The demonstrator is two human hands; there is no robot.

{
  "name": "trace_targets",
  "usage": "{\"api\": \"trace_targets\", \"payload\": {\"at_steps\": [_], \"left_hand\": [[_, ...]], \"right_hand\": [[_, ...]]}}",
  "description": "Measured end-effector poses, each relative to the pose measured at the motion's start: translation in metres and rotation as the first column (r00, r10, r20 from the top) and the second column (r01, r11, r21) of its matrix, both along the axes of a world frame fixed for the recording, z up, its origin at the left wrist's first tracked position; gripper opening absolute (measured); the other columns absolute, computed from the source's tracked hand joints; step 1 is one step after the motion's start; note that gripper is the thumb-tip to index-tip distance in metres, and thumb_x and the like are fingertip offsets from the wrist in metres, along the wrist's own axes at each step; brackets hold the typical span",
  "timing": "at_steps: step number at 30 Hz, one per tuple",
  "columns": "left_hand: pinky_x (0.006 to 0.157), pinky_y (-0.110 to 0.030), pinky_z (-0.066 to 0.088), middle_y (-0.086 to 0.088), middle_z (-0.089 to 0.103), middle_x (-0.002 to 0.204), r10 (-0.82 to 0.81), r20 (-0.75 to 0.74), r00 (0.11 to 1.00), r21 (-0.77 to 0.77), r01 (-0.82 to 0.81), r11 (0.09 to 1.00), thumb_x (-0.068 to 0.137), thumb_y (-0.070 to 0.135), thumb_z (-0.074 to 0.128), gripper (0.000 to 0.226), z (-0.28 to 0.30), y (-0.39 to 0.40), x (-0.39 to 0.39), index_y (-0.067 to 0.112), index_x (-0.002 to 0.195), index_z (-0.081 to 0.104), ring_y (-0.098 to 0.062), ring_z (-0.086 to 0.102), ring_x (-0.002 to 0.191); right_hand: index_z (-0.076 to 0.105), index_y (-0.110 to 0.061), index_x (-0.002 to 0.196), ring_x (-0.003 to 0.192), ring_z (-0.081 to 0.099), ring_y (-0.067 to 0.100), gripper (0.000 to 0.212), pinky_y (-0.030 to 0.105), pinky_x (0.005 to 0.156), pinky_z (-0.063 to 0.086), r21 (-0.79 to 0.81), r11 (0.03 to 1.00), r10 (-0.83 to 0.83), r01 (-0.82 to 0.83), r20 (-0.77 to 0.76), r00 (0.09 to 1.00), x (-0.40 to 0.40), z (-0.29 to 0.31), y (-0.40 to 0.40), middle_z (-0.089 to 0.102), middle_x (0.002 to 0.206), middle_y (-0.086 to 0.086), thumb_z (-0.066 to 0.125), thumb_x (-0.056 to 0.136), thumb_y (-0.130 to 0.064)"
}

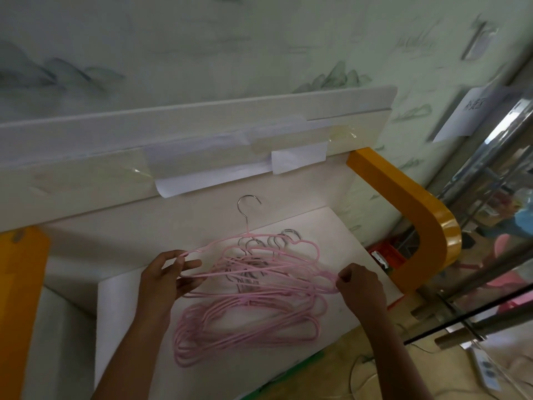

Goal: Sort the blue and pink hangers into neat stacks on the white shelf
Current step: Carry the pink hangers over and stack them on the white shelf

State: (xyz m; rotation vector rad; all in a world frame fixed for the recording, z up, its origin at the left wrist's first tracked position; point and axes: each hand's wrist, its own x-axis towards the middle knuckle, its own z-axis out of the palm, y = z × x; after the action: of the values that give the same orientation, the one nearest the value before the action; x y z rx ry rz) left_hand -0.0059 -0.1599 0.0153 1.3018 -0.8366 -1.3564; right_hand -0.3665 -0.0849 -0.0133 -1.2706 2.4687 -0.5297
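Both forearms reach in from the lower edge, angled upward and toward each other, with one pink hanger (253, 241) held between them above the white shelf (340, 235). The left hand (167, 280) has its palm turned inward and its fingers (191, 264) curled loosely round the hanger's left shoulder, the thin wire passing between thumb and fingertips. The right hand (360, 287) is knuckles-up, fingers bent tight, pinching the hanger's right end at the thumb side. Between the two grips the hanger spans nearly level, tilted a little with its silver metal hook (248, 201) pointing away from the person, beyond both hands. It is a slender wire form coated in matte pale pink, with wavy notched shoulders and a straight lower bar. Directly beneath the held hanger and between the wrists lies a pile of pink hangers (245, 333) of the same make, overlapping loosely and splayed at differing angles rather than squared up; several of their shiny hooks (284, 236) show just beyond the held hanger. The shelf is smooth and flat, with a white back panel past the hands carrying taped sheets of paper (298, 157) under glossy clear tape. To the right of the right hand curves a glossy orange frame (418, 215).
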Motion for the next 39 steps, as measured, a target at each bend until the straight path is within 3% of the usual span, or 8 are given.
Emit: {"api": "trace_targets", "payload": {"at_steps": [3,6,9,11,19,27,35,39], "left_hand": [[0.06,-0.029,0.06,-0.017,0.075,0.09,-0.01,-0.012,1.0,-0.002,0.01,1.0,0.099,0.011,0.054,0.011,0.003,0.001,0.004,0.009,0.099,0.065,-0.033,0.072,0.072],[0.062,-0.029,0.06,-0.016,0.075,0.09,-0.02,-0.023,1.0,-0.009,0.02,1.0,0.099,0.011,0.054,0.012,0.006,0.002,0.006,0.008,0.101,0.065,-0.037,0.073,0.074],[0.062,-0.028,0.06,-0.016,0.075,0.091,-0.024,-0.034,0.999,-0.015,0.023,1.0,0.099,0.012,0.053,0.012,0.008,0.005,0.007,0.01,0.101,0.065,-0.037,0.073,0.076],[0.062,-0.028,0.06,-0.016,0.075,0.092,-0.02,-0.039,0.999,-0.014,0.019,1.0,0.099,0.012,0.053,0.013,0.009,0.009,0.006,0.011,0.1,0.066,-0.038,0.073,0.076],[0.062,-0.027,0.059,-0.017,0.074,0.092,0.026,-0.071,0.997,-0.05,-0.029,0.998,0.099,0.012,0.053,0.012,0.027,0.037,-0.001,0.01,0.1,0.065,-0.041,0.072,0.079],[0.067,-0.033,0.061,-0.017,0.074,0.09,0.131,-0.142,0.981,-0.117,-0.148,0.982,0.098,0.012,0.054,0.012,0.048,0.109,-0.024,0.01,0.099,0.066,-0.035,0.073,0.074],[0.066,-0.032,0.061,-0.014,0.074,0.088,0.261,-0.143,0.955,-0.129,-0.28,0.951,0.098,0.012,0.053,0.013,0.056,0.202,-0.034,0.007,0.103,0.064,-0.027,0.073,0.077],[0.062,-0.028,0.06,-0.008,0.076,0.086,0.364,-0.093,0.927,-0.148,-0.374,0.916,0.099,0.013,0.054,0.013,0.065,0.239,-0.019,0.009,0.106,0.064,-0.025,0.074,0.076]], "right_hand": [[0.059,-0.017,0.099,0.072,0.059,0.01,0.008,0.025,0.061,0.047,-0.103,0.993,-0.052,0.058,0.061,0.997,-0.001,-0.003,0.004,0.064,0.084,-0.003,0.064,0.092,-0.017],[0.055,-0.016,0.104,0.076,0.068,0.018,0.008,0.042,0.072,0.059,-0.219,0.963,-0.098,0.154,0.246,0.964,-0.007,-0.01,0.01,0.07,0.092,0.003,0.058,0.097,-0.015],[0.054,-0.009,0.108,0.068,0.073,0.027,0.009,0.042,0.065,0.062,-0.333,0.894,-0.062,0.299,0.57,0.819,-0.004,-0.002,0.018,0.072,0.092,0.009,0.051,0.1,-0.007],[0.057,-0.004,0.108,0.072,0.074,0.033,0.012,0.04,0.066,0.063,-0.362,0.871,0.009,0.332,0.687,0.726,-0.002,0.004,0.025,0.073,0.093,0.013,0.049,0.1,-0.001],[0.067,-0.004,0.106,0.079,0.075,0.03,0.016,0.041,0.069,0.062,-0.499,0.841,0.229,0.207,0.676,0.7,-0.016,0.012,0.037,0.075,0.093,0.009,0.055,0.097,-0.002],[0.063,0.002,0.113,0.081,0.072,0.039,0.019,0.037,0.068,0.061,-0.575,0.805,0.401,0.148,0.71,0.579,-0.035,0.028,0.06,0.071,0.099,0.021,0.056,0.096,-0.003],[0.061,0.001,0.115,0.084,0.072,0.041,0.02,0.034,0.068,0.061,-0.586,0.809,0.511,0.043,0.738,0.441,-0.042,0.028,0.109,0.072,0.096,0.019,0.049,0.1,-0.005],[0.062,0.001,0.112,0.083,0.071,0.046,0.032,0.036,0.067,0.061,-0.6,0.8,0.562,-0.015,0.741,0.367,-0.022,0.036,0.119,0.072,0.094,0.021,0.066,0.09,-0.022]]}}
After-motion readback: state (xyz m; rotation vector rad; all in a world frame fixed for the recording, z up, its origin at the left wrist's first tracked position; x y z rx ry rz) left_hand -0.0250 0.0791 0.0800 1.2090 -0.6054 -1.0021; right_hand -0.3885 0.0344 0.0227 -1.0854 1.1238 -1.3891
